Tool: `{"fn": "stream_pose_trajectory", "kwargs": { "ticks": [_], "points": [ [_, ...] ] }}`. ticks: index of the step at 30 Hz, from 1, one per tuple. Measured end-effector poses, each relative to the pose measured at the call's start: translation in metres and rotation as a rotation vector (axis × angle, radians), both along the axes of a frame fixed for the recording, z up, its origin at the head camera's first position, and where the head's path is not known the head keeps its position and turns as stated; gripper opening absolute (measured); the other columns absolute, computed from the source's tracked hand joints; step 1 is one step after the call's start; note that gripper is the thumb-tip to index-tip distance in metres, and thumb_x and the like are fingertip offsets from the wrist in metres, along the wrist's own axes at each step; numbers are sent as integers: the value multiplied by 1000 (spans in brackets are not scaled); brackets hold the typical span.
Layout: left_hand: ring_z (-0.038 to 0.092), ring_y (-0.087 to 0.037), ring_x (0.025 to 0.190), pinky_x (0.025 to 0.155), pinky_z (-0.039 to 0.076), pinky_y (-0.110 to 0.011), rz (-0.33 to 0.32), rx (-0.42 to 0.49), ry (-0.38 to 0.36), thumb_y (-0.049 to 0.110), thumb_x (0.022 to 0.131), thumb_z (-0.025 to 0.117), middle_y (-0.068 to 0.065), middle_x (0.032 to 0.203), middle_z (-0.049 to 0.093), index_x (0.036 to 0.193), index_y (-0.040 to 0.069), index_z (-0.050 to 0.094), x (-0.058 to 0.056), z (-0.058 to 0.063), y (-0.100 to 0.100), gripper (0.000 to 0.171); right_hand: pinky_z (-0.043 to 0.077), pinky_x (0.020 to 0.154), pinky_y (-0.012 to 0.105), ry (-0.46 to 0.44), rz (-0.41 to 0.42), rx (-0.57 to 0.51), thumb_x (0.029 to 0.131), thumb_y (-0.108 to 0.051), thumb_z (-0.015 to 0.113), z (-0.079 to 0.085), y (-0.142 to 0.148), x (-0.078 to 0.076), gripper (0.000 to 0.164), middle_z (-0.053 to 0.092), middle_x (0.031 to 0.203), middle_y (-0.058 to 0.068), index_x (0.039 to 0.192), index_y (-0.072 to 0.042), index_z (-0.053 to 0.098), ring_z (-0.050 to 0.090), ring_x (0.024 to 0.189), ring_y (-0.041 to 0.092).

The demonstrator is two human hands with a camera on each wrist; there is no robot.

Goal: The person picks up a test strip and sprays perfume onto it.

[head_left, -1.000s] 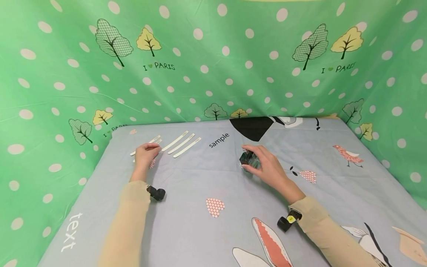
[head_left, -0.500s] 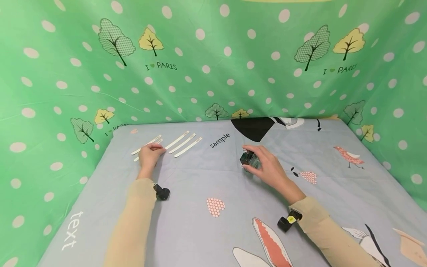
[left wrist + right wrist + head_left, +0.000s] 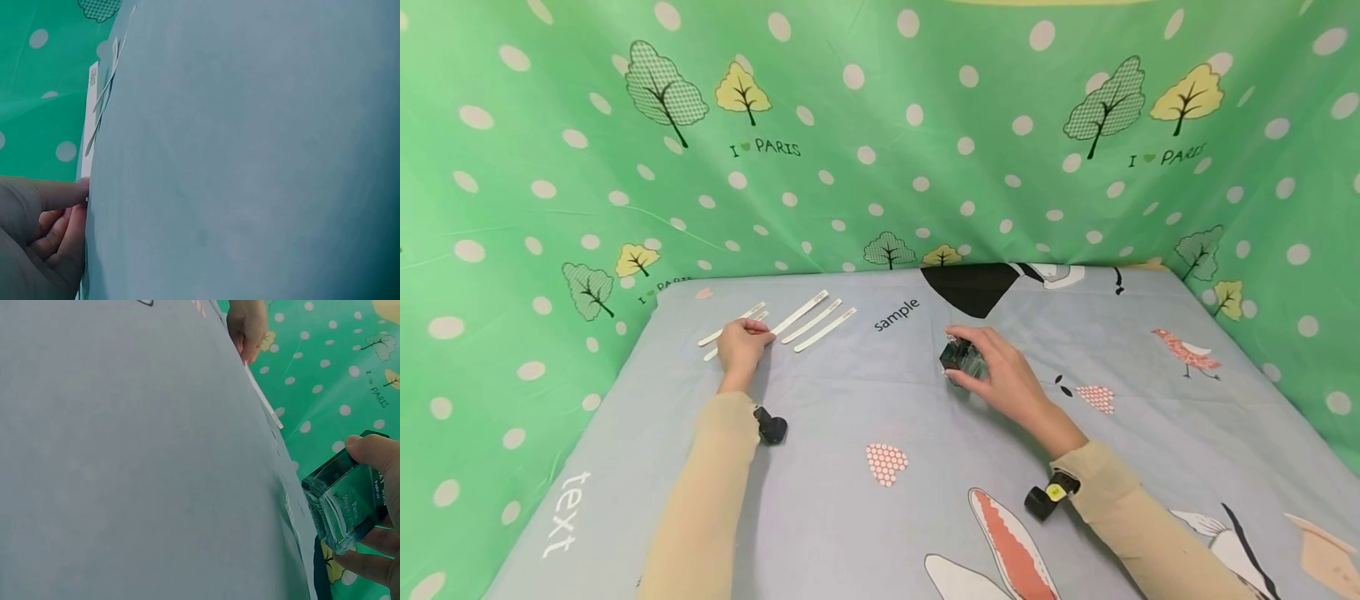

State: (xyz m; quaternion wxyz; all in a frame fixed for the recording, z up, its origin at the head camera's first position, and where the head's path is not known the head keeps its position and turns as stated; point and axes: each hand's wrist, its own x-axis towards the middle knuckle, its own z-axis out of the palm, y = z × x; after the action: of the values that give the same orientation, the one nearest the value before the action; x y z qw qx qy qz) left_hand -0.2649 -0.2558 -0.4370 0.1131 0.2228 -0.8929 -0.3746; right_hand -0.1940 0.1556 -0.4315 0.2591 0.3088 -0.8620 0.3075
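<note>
My left hand [image 3: 743, 350] pinches the near end of a white paper test strip [image 3: 802, 312] between thumb and fingers. In the left wrist view this strip [image 3: 90, 119] stands slightly off the cloth. To its right lie two similar strips [image 3: 825, 330]. Partly behind the left hand are two more strips [image 3: 709, 341]. My right hand [image 3: 1011, 375] holds a small square perfume bottle [image 3: 973, 364] of clear greenish glass, its dark end pointing left. From the right wrist, the thumb and fingers grip the bottle [image 3: 350, 506] by its sides, and printed lettering shows on the glass.
A blue-grey printed cloth [image 3: 820, 400] covers the table, with hearts, a bird and the word "sample" on it. Green dotted curtains [image 3: 910, 133] hang close behind and at both sides. Each wrist wears a small black camera [image 3: 771, 427].
My left hand has shifted right to the near end of the strip and now pinches it, the strip's far end lifting a little. The right hand stays put with the perfume bottle.
</note>
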Motion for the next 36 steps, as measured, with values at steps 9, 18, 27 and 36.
{"fn": "stream_pose_trajectory", "kwargs": {
  "ticks": [9,18,27,36],
  "points": [
    [52,-4,61,62,41,-22,10,38,1,17,85,79,-3,78,69,95,6,74,2,0,-4,16,58,89,44,-13,-8,7,79,-23,85,0,1,0,66,64,122,7,137,-19,55,64,112,25],
    [51,-1,57,53,42,-17,-50,98,-20,16,84,80,9,66,61,96,3,72,6,5,-10,19,59,89,44,-24,-16,6,80,-25,85,0,3,1,65,64,123,7,138,-21,55,64,111,25],
    [56,2,59,56,48,-11,-99,179,-10,15,85,78,12,68,60,103,3,72,9,21,-4,22,59,86,43,10,-10,7,78,-21,86,-2,3,-1,67,64,123,6,137,-18,55,64,111,24],
    [59,3,63,61,51,-10,-178,203,-22,15,86,77,14,71,62,104,2,71,13,35,5,23,58,87,43,2,-15,7,79,-24,85,0,4,1,66,64,123,7,138,-19,54,64,111,24]
  ]
}}
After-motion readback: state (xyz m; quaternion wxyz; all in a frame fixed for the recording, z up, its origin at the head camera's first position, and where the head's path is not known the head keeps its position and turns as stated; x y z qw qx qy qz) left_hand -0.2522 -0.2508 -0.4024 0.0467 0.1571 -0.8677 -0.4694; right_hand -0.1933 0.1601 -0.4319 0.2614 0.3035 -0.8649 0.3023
